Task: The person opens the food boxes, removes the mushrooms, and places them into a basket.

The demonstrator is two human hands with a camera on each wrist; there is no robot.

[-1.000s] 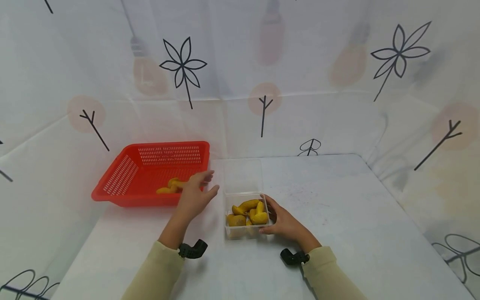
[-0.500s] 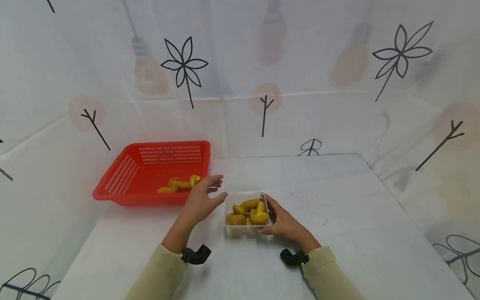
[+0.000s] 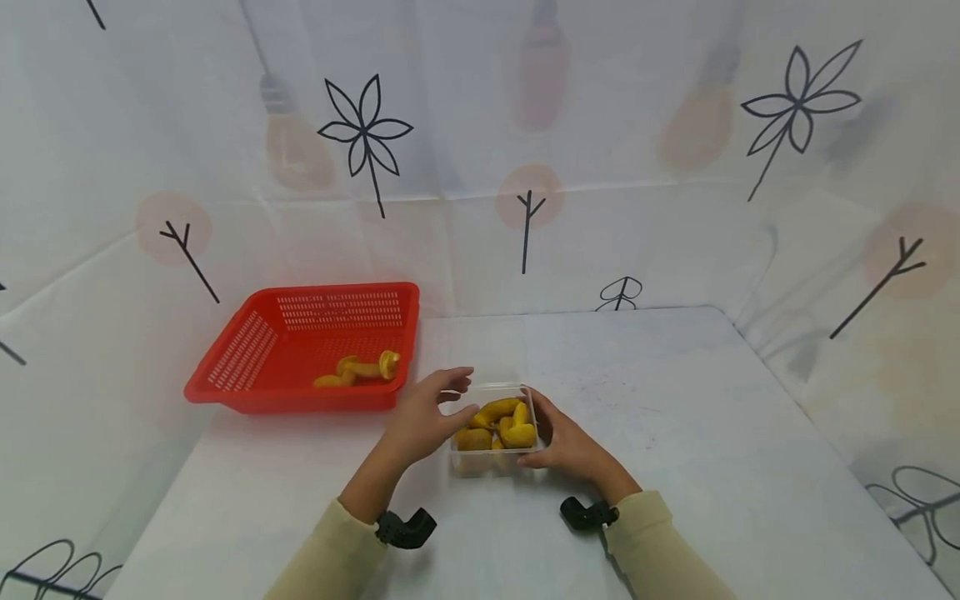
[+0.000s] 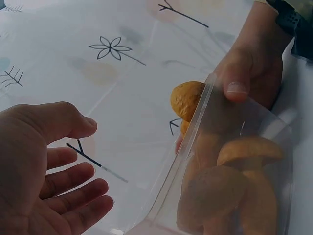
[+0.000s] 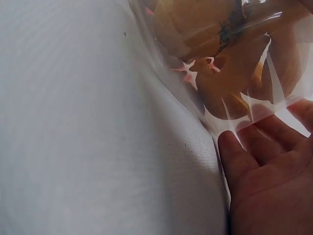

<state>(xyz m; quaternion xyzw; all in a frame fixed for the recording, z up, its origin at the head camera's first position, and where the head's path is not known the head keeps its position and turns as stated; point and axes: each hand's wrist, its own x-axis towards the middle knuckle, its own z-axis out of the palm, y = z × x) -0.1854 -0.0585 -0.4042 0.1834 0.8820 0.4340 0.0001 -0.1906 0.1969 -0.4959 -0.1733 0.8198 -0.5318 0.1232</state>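
A clear plastic box (image 3: 472,464) full of yellow mushrooms (image 3: 517,432) stands on the white table. My right hand (image 3: 564,442) grips its right side, thumb at the front corner and fingers along the side. From the right wrist view, the fingers of that hand (image 5: 269,171) lie against the clear wall. My left hand (image 3: 423,418) hovers by the box's left rim, holding nothing; its thumb overlaps the box in the head view. The left wrist view shows that hand (image 4: 49,166) with relaxed fingers, apart from the box. Stems and caps of mushrooms (image 4: 257,181) show through the plastic there.
A red plastic basket (image 3: 300,403) with a few yellow mushrooms (image 3: 363,369) sits at the table's back left. Behind the table (image 3: 675,433) hangs a patterned white cloth (image 3: 465,108). A faint clear flap, perhaps the box's lid, lies behind the box.
My left hand has moved right and toward me, from the basket's front right corner to the box's left rim. A mushroom it had covered in the basket is now visible. The right hand stays put.
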